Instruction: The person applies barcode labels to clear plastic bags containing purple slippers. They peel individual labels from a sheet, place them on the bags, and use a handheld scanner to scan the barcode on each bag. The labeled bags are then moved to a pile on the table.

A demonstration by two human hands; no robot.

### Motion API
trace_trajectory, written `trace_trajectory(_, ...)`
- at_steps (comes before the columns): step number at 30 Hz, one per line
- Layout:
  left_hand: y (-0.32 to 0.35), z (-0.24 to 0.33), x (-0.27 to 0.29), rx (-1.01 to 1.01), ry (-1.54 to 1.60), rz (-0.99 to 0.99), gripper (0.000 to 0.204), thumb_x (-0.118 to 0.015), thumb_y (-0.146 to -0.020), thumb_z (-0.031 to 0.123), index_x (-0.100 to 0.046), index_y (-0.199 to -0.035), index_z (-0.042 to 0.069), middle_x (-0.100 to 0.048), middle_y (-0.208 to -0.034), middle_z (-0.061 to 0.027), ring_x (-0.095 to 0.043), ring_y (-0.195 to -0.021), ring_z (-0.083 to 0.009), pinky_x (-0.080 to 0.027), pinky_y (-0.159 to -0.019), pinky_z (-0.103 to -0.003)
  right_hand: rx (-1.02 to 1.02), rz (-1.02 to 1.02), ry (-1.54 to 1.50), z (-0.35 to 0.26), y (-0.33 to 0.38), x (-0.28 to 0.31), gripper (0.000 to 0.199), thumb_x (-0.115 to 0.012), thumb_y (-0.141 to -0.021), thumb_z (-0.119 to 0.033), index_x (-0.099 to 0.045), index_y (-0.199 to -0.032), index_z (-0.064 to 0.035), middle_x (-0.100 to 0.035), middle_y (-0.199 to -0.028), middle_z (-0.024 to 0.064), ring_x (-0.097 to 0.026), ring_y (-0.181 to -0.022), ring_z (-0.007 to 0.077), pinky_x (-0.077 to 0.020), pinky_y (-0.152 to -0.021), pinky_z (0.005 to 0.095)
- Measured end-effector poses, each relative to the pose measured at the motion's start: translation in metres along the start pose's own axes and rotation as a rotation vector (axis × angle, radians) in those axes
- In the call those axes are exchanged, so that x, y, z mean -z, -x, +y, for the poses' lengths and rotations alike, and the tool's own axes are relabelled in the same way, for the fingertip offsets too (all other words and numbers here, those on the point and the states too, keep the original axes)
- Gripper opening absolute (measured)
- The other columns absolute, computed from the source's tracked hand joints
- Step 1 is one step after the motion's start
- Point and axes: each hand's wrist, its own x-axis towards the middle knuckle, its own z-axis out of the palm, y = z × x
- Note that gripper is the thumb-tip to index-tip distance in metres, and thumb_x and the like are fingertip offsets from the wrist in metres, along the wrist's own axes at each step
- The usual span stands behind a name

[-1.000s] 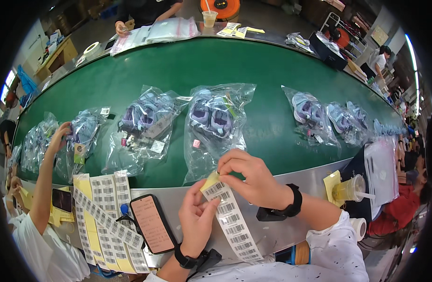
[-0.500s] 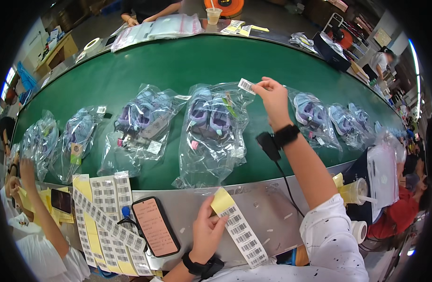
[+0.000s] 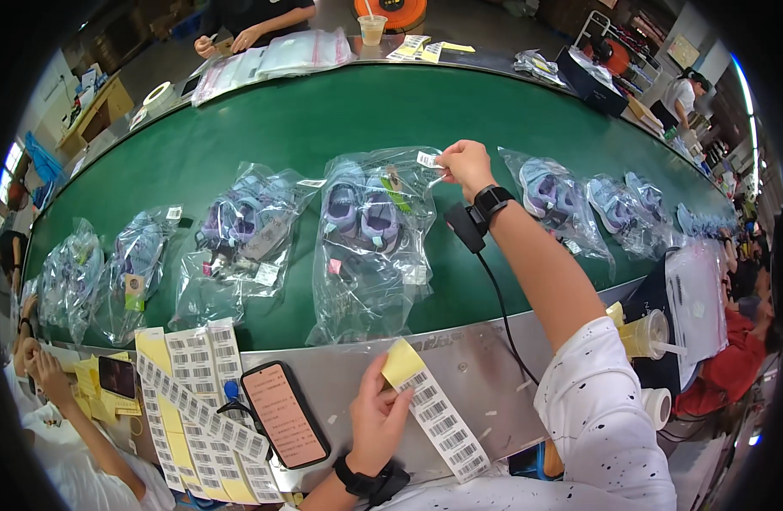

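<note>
My right hand (image 3: 466, 166) reaches over the green belt and pinches a small white barcode label (image 3: 427, 160). That label lies against the upper right corner of a clear plastic bag (image 3: 362, 294); whether it is fully stuck down I cannot tell. Inside the bag is a pair of light blue and purple shoes (image 3: 379, 217) with a green tag. Nearer to me, my left hand (image 3: 379, 417) is closed on a strip of barcode labels (image 3: 443, 422), whose yellow backing shows bare at the top end. The strip hangs over the metal table edge.
More bagged shoes (image 3: 247, 217) line the green belt (image 3: 323, 119) on both sides. A phone (image 3: 285, 413) and several label sheets (image 3: 195, 358) lie at left on the metal ledge. Right of my arm are a drink cup (image 3: 643, 336) and plastic bags (image 3: 696, 302). Co-workers sit left and opposite.
My right hand has moved left, bringing the label onto the bag's corner. My left hand keeps its hold on the strip. The neighbour's arm at left has drawn back from the belt.
</note>
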Motion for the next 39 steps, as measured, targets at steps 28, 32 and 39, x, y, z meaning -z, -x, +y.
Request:
trace_trajectory(28,0.006,-0.014,0.008,-0.122,0.111,0.064,0.035,-0.058,-0.094,0.006,-0.053,-0.129,0.001,-0.061,-0.122,-0.0109,-0.058,-0.107,-0.0117,-0.049,-0.089,-0.030,0.870,-0.955,0.168,-0.065,0.283,-0.008,0.037,-0.063,-0.082,-0.011,-0.060,-0.117,-0.0005,-0.063,-0.111,0.0189,-0.054,-0.114,0.0353,-0.0453,-0.093,0.0431)
trace_trajectory(32,0.011,0.011,0.008,-0.065,0.177,0.098,0.026,-0.058,-0.093,0.002,-0.059,-0.119,-0.003,-0.070,-0.101,-0.0078,-0.065,-0.091,-0.0099,-0.052,-0.079,-0.024,0.613,-0.798,0.272,-0.025,0.275,0.040,0.024,-0.067,-0.080,-0.004,-0.065,-0.102,0.0025,-0.064,-0.098,0.0153,-0.060,-0.093,0.0301,-0.0484,-0.078,0.0363)
trace_trajectory(39,0.004,0.024,0.007,-0.051,-0.016,0.004,0.027,-0.060,-0.091,-0.002,-0.059,-0.117,-0.005,-0.069,-0.102,-0.0091,-0.065,-0.091,-0.0116,-0.053,-0.081,-0.023,0.604,-0.611,0.223,-0.013,0.287,0.049,0.025,-0.068,-0.079,-0.004,-0.064,-0.104,0.0022,-0.064,-0.103,0.0126,-0.061,-0.100,0.0278,-0.0476,-0.084,0.0361)
